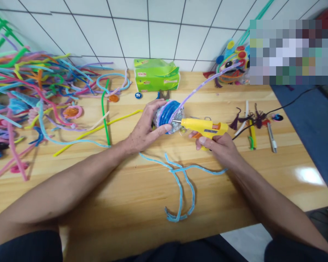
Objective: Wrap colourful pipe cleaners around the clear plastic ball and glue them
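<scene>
My left hand [146, 127] is closed around a small round object wrapped in blue and purple pipe cleaners [167, 113], held just above the wooden table [125, 203]. A long purple pipe cleaner [202, 85] trails up and to the right from it. My right hand [217, 145] grips a yellow hot glue gun [205, 127]. Its metal nozzle points left and touches the wrapped object. A black cord [278, 107] runs from the gun off to the right.
A big heap of coloured pipe cleaners [30, 91] covers the table's left. Light-blue pipe cleaners [180, 182] lie in front of my hands. A green tissue box [155, 74] stands at the back. Tassels and pens [257, 125] lie at right, a colourful craft figure [232, 63] behind.
</scene>
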A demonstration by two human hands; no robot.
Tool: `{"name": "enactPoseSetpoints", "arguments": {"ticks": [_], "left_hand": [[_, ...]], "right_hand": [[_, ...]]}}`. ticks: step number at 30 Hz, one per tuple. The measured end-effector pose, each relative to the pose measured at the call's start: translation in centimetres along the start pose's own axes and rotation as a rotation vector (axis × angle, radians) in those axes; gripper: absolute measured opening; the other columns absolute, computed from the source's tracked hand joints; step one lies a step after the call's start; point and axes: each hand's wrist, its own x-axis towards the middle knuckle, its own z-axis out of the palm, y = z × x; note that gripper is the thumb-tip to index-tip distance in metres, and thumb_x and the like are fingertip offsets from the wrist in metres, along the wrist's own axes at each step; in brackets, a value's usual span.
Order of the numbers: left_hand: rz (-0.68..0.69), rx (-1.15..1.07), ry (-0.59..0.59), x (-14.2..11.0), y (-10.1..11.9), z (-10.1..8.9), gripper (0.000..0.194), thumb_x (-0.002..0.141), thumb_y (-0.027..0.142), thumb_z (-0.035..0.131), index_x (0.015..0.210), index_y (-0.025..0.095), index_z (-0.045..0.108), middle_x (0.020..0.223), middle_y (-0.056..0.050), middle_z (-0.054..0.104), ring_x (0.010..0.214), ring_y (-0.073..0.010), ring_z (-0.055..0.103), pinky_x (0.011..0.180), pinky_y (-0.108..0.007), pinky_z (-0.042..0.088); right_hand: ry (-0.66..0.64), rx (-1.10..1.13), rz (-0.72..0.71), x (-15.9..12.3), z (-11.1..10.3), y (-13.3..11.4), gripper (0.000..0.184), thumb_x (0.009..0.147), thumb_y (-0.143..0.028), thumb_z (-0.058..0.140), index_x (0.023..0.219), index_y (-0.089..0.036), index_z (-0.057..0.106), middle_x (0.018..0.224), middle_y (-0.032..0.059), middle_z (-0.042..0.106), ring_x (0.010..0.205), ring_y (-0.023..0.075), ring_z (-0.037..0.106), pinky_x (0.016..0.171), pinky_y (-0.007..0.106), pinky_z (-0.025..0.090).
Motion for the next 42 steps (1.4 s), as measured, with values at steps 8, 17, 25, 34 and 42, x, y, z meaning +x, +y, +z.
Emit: {"name": "enactPoseSetpoints", "arguments": {"ticks": [8,17,25,34,42], "left_hand": [[-0.007,-0.012,0.003,0.1,0.2,0.1,0.072,0.110,0.064,0.071,0.170,0.034,0.044,0.173,-0.014,0.055,0.164,-0.0366,0.054,0.140,-0.060,0.047],[0.032,0.012,0.000,0.1,0.0,-0.1,0.073,0.111,0.063,0.072,0.171,0.031,0.044,0.172,-0.017,0.055,0.165,-0.0359,0.053,0.140,-0.058,0.046],[0.047,0.032,0.002,0.1,-0.1,-0.1,0.073,0.111,0.063,0.071,0.171,0.031,0.043,0.171,-0.017,0.056,0.165,-0.0366,0.053,0.140,-0.058,0.047],[0.046,0.017,0.005,0.1,-0.2,0.0,0.073,0.110,0.063,0.072,0.171,0.034,0.043,0.173,-0.016,0.054,0.166,-0.0377,0.052,0.141,-0.060,0.045],[0.041,0.016,-0.002,0.0,-0.1,-0.1,0.073,0.111,0.061,0.072,0.171,0.033,0.043,0.173,-0.016,0.054,0.166,-0.0375,0.053,0.141,-0.060,0.046]], "right_hand": [[0.006,0.009,-0.012,0.6,0.7,-0.4,0.054,0.086,-0.076,0.090,0.081,-0.024,0.078,0.094,0.0080,0.080,0.090,0.0265,0.074,0.080,0.040,0.064],[0.033,0.034,-0.021,0.5,0.5,0.0,0.060,0.086,-0.081,0.088,0.072,-0.024,0.075,0.096,0.0100,0.081,0.092,0.0276,0.073,0.088,0.043,0.064],[0.018,0.093,-0.034,0.6,0.5,0.7,0.051,0.089,-0.074,0.091,0.088,-0.024,0.082,0.095,0.0053,0.080,0.074,0.0182,0.063,0.079,0.036,0.058],[0.010,0.080,-0.037,0.6,0.5,0.4,0.050,0.091,-0.070,0.090,0.080,-0.023,0.080,0.101,0.0072,0.081,0.075,0.0181,0.062,0.080,0.037,0.058],[0.005,0.069,-0.045,0.5,0.4,0.9,0.049,0.093,-0.070,0.088,0.078,-0.023,0.082,0.093,0.0067,0.079,0.074,0.0192,0.061,0.084,0.039,0.060]]}}
